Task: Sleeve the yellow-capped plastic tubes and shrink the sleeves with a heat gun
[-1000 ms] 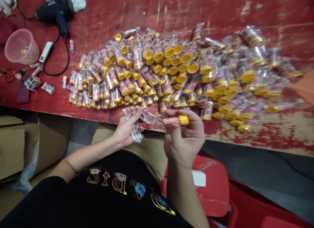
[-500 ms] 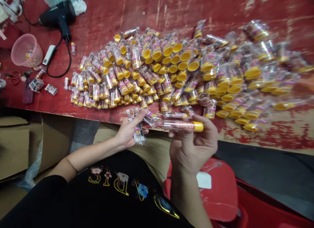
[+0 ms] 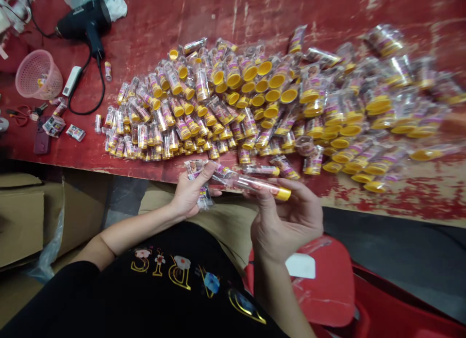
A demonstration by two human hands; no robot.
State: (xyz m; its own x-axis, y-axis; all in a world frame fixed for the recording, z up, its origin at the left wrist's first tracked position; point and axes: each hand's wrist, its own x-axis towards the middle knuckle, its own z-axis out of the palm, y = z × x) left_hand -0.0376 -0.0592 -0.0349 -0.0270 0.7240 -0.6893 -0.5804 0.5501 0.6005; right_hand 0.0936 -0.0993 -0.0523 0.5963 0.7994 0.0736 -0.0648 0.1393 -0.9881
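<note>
My left hand [image 3: 192,190] is closed on several flat printed plastic sleeves [image 3: 204,197], with one sleeve [image 3: 224,174] sticking out to the right from under the thumb. My right hand [image 3: 287,216] grips a clear tube with a yellow cap [image 3: 264,186] between thumb and fingers. The tube's clear end points left and meets the open end of that sleeve; whether it is inside I cannot tell. Just behind, on the table edge, lies another yellow-capped tube [image 3: 260,170]. A large heap of wrapped yellow-capped tubes [image 3: 218,100] spreads beyond both hands.
A black heat gun [image 3: 85,25] with its cord lies at the far left of the red table [image 3: 145,17]. Near it are a pink basket [image 3: 39,76], red-handled pliers [image 3: 22,115] and a purple phone [image 3: 42,136]. A red stool [image 3: 324,289] stands below my right arm, cardboard boxes [image 3: 22,216] at left.
My right hand has moved the tube slightly left and tilted it, bringing its clear end up to the sleeve. My left hand has stayed nearly in place.
</note>
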